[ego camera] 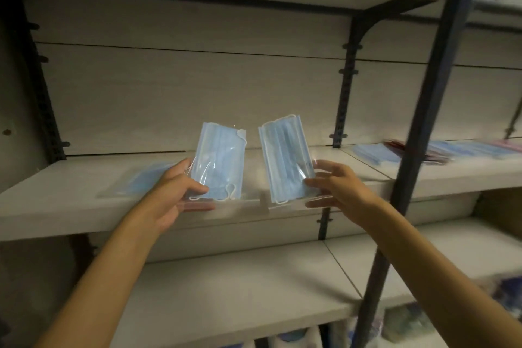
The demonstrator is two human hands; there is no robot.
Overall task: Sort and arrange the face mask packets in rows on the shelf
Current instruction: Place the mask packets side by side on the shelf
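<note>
A blue mask packet lies flat on the shelf. The left hand pinches a second packet (clear wrap, tilted up); the right hand grips a third. Further right lie blurred packets, seemingly blue and red.

Single view: head-worn wide-angle camera, close range. Faces forward and slightly down into a shelving bay, onto the middle shelf; both forearms enter from the bottom edge. Dark upright post at right.
</note>
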